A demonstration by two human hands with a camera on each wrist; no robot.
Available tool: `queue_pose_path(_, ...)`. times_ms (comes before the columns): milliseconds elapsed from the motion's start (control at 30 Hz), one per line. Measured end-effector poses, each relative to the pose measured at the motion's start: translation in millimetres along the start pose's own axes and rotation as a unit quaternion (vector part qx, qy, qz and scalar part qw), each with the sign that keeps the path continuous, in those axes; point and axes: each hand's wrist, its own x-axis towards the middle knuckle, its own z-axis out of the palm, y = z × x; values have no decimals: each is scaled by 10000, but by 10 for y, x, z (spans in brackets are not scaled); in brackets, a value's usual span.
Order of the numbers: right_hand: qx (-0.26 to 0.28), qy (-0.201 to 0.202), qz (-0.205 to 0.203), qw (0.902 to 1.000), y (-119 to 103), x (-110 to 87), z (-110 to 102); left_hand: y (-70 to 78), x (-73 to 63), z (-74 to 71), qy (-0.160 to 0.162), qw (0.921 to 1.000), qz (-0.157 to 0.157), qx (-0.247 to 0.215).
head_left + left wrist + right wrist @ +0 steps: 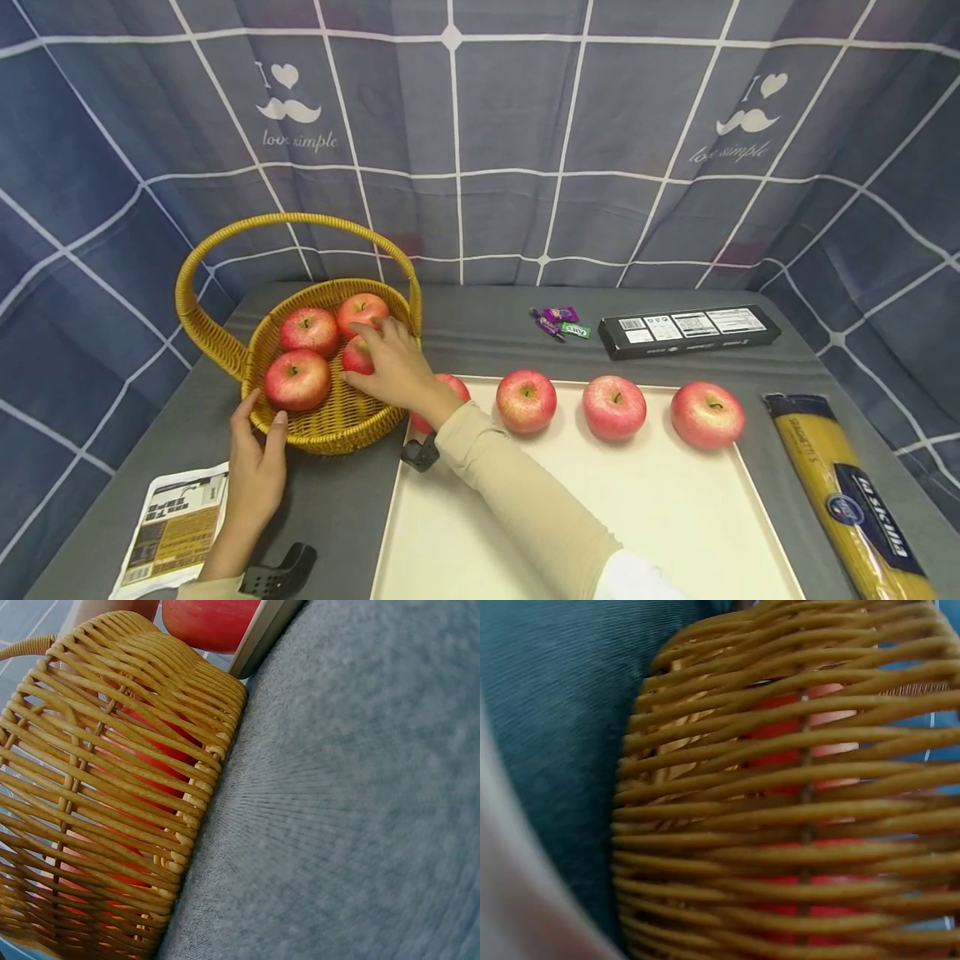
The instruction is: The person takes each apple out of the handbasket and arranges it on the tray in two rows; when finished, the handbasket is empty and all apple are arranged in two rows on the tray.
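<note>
Apparently moving apples between tray and basket: right hand (pixel 397 367) curled round apple (pixel 357 357) inside wicker basket (pixel 330 437), beside three other apples (pixel 297 380). Fingertips partly hidden; setting down or lifting hard to tell. Left hand (pixel 255 467) loose at near rim, likely steadying. Four more apples (pixel 527 402) along far edge of tray (pixel 690 508). If placing, next move calls for gentle release.

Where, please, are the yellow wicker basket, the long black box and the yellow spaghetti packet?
Yellow wicker basket (pixel 339 408), head view: bare woven floor.
Long black box (pixel 692 325), head view: white-labelled face.
Yellow spaghetti packet (pixel 851 500), head view: navy label.
</note>
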Motion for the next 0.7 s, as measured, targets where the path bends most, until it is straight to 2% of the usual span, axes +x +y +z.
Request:
queue_pose_path(67,-118,-100,185,9997,-28,63,26,0,1,-8,5,10000,10,-4)
queue_pose_path(167,-319,-454,327,9979,-55,120,34,1,8,-17,-9,10000,37,-19)
queue_pose_path(333,-624,-868,327,9937,-85,127,22,-2,20,-24,-1,10000,24,-23)
queue_pose_path(467,-786,-697,185,9943,-72,95,26,6,23,-15,-10,10000,19,-32)
queue_pose_path(533,-686,-502,81,9963,-51,72,25,10,21,-8,-30,10000,17,-33)
queue_pose_path(600,-393,-272,-95,9988,-20,45,24,13,18,-8,-56,10000,-13,-17)
queue_pose_path(700,613,149,-489,9968,27,-8,1,18,12,-23,-66,10000,-36,9)
